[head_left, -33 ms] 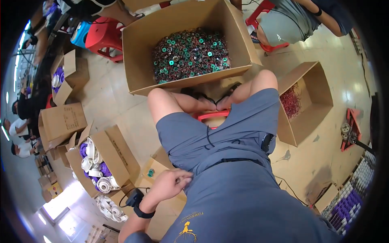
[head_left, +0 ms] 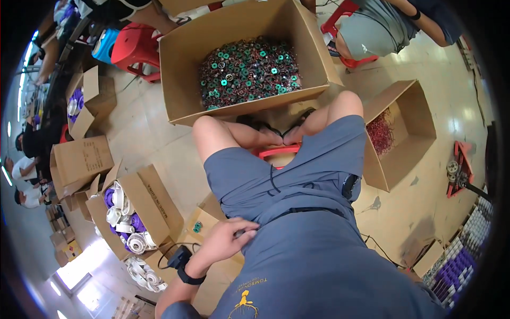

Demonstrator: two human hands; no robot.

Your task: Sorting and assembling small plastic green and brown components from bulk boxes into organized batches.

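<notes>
My left hand (head_left: pixel 229 240) is beside my waist, its loosely bent fingers at the edge of my grey-blue shirt (head_left: pixel 319 255). A gap shows between the fingers, and I see nothing held in them. A black strap with a small dark device (head_left: pixel 179 258) is on that wrist. Nearest to this hand is a low cardboard box (head_left: pixel 210 210) with a few small green ring-shaped parts (head_left: pixel 197 227) at it. My right hand is out of view. Ahead of my knees stands a big open carton (head_left: pixel 178 80) holding a heap of small parts with green rings and reddish wires (head_left: pixel 247 72).
To the right, an open carton (head_left: pixel 409 143) holds red wires (head_left: pixel 380 135). At left, another carton (head_left: pixel 154 196) is filled with white and purple round parts (head_left: pixel 123 215). A red stool (head_left: pixel 135 48) stands far left; a seated person (head_left: pixel 366 34) is far right. A red-framed jack (head_left: pixel 459 170) lies at right.
My left hand has shifted slightly to the right, and its fingers lie a little further over the shirt's edge. The boxes look the same.
</notes>
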